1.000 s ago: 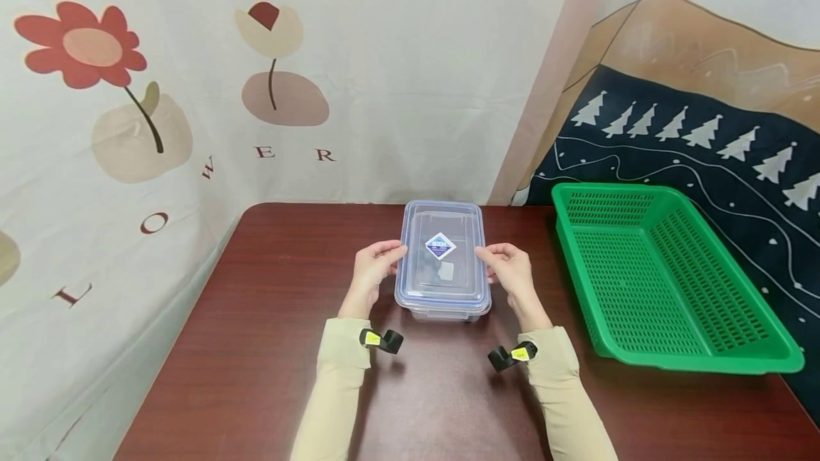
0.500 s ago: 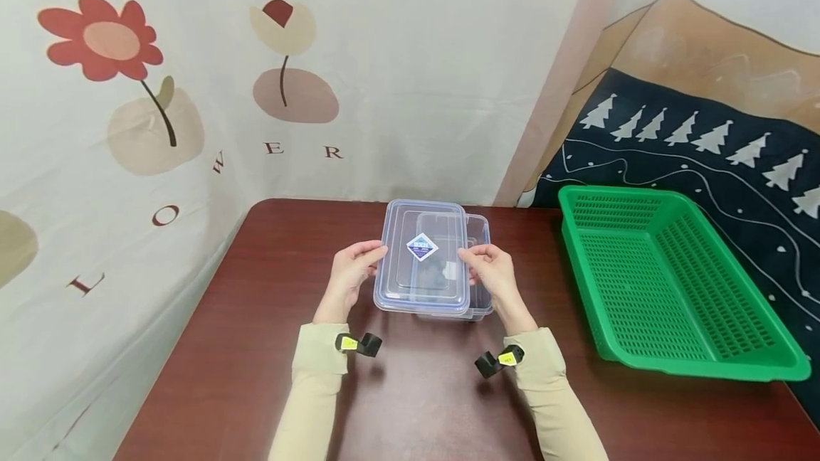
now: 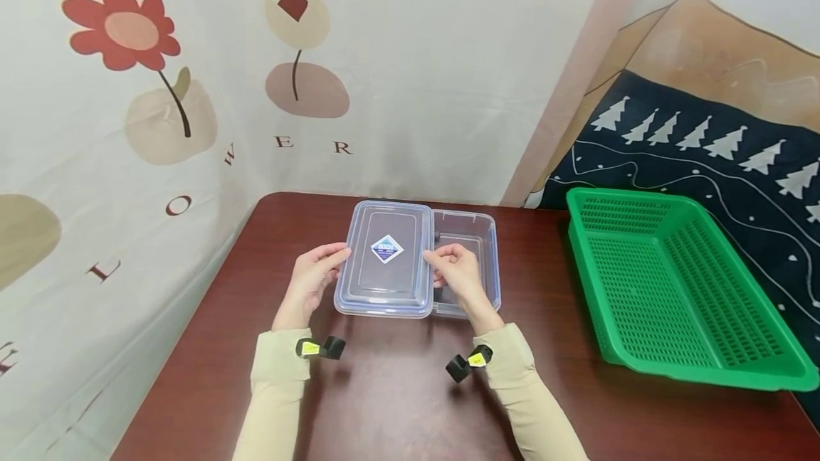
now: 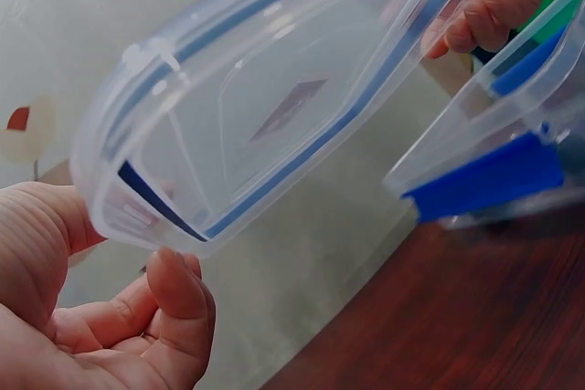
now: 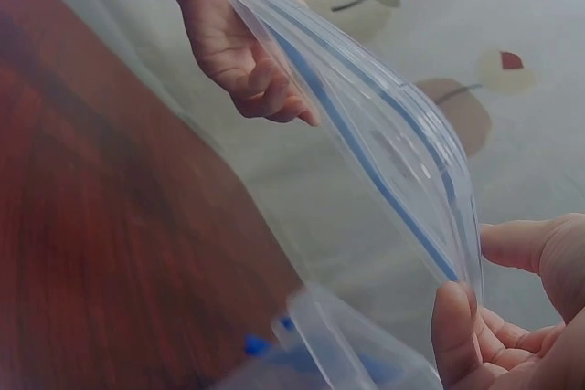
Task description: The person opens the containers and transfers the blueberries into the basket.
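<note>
A clear plastic lid [image 3: 378, 283] with a bluish rim and a diamond-shaped sticker is held above the table. My left hand [image 3: 312, 282] pinches its left edge between thumb and fingers. On the opposite edge, my right hand [image 3: 460, 277] pinches the rim the same way. To the right stands the clear food container [image 3: 490, 235], uncovered, partly hidden behind the right hand and forearm. A blue clip [image 4: 494, 175] shows on the container's side in the left wrist view. From below, the lid [image 5: 384, 148] shows a blue sealing strip in the right wrist view.
A green perforated plastic basket [image 3: 650, 371] stands on the right of the dark reddish-brown table [image 3: 391, 390]. Behind the table hangs a pale cloth [image 3: 442, 77] printed with flowers and letters. A dark cloth with white trees [image 3: 692, 162] is at the right.
Both hands have lifted the lid off the container and carried it left, so the container's open interior now shows. The container stays on the table; the head view has turned slightly left.
</note>
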{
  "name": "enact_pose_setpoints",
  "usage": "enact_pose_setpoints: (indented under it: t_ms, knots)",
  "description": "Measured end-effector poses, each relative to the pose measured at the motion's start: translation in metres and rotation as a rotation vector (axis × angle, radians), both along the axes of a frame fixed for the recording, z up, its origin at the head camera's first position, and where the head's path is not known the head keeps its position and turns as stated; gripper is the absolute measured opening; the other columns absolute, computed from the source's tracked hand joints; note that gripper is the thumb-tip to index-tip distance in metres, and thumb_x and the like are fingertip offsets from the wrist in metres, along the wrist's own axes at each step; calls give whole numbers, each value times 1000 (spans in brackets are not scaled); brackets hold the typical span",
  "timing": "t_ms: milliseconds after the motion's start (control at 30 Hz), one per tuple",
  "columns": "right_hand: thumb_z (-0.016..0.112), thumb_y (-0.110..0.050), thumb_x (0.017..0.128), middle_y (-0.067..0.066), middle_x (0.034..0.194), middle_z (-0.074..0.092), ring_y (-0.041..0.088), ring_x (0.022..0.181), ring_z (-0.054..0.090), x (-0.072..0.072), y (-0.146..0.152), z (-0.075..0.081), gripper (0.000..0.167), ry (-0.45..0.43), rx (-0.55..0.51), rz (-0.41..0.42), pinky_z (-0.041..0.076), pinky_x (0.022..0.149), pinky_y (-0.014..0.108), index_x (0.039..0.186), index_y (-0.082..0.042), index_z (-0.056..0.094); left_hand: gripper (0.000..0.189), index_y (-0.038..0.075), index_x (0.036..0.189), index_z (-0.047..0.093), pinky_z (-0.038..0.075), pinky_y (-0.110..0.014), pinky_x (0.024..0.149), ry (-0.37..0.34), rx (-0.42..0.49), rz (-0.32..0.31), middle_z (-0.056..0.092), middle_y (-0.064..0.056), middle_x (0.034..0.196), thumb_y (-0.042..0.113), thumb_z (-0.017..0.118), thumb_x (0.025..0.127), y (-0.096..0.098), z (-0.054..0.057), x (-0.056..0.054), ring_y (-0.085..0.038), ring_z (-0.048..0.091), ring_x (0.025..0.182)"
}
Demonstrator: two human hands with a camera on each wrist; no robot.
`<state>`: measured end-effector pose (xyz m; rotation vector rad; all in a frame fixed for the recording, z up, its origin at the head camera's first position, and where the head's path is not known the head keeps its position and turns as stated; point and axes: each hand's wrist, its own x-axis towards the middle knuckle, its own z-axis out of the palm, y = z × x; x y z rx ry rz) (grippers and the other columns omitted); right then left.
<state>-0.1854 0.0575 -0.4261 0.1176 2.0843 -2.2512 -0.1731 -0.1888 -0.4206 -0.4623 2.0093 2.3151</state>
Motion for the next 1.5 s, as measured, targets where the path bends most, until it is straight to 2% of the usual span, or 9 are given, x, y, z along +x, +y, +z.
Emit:
enact_pose_setpoints:
  t_ms: [233, 433, 533, 733, 933, 1100, 1233, 1367, 1500]
  knots:
    - [70, -7, 81, -2, 57, 53, 5, 43, 50, 5, -27, 2, 19, -29, 32, 60, 47, 41, 18, 86, 2, 54, 15, 6, 99, 66, 50, -18, 67, -14, -14, -31, 66, 7, 80, 11, 69, 86, -33, 1, 11, -8, 59, 71]
    - [70, -4, 81, 1, 59, 55, 7, 45, 52, 13, -47, -1, 19, -52, 36, 138, 48, 41, 19, 89, 4, 54, 6, 17, 89, 68, 51, -18, 68, -37, -39, -59, 67, 8, 79, 12, 69, 85, -61, -5, 19, -7, 60, 72]
    - [70, -3, 80, 5, 61, 58, 8, 45, 54, 18, -56, -2, 23, -31, 71, 167, 50, 43, 23, 93, 7, 54, 6, 15, 92, 68, 51, -19, 68, -44, -66, -83, 67, 8, 79, 13, 69, 86, -74, -11, 22, -8, 60, 72]
    - [71, -3, 80, 10, 66, 62, 8, 47, 56, 28, -71, -9, 31, -5, 175, 232, 55, 50, 34, 101, 11, 54, 23, 2, 105, 64, 52, -20, 67, -82, -149, -131, 66, 9, 77, 16, 66, 88, -92, -25, 27, -7, 60, 72]
    - [72, -5, 79, 15, 66, 64, 19, 49, 61, 36, -77, -19, 36, -19, 317, 300, 55, 50, 37, 104, 12, 53, 31, -5, 110, 63, 52, -22, 65, -105, -209, -132, 66, 9, 75, 16, 66, 88, -97, -42, 27, -7, 60, 70]
    - [72, -7, 80, 15, 64, 65, 32, 55, 65, 41, -78, -28, 35, -25, 379, 335, 54, 48, 35, 102, 12, 53, 44, -16, 117, 55, 51, -22, 62, -117, -318, -130, 66, 7, 77, 15, 65, 88, -96, -50, 27, -7, 60, 67]
    - [70, -8, 81, 16, 64, 64, 30, 53, 65, 41, -79, -37, 35, -8, 392, 358, 54, 48, 33, 101, 14, 53, 43, -17, 117, 53, 51, -23, 59, -120, -408, -129, 68, 0, 80, 13, 64, 88, -93, -52, 29, -7, 59, 64]
    - [68, -10, 82, 15, 61, 65, 26, 48, 63, 40, -78, -45, 34, 49, 459, 396, 51, 45, 26, 99, 15, 53, 41, -17, 117, 54, 51, -23, 56, -123, -471, -120, 68, -4, 82, 10, 63, 88, -86, -51, 30, -8, 58, 61]
    - [66, -12, 84, 14, 58, 64, 20, 44, 61, 39, -77, -47, 35, 83, 530, 423, 47, 44, 20, 100, 16, 53, 36, -15, 115, 57, 51, -24, 55, -124, -554, -106, 68, -17, 90, 7, 63, 87, -80, -49, 32, -10, 58, 60]
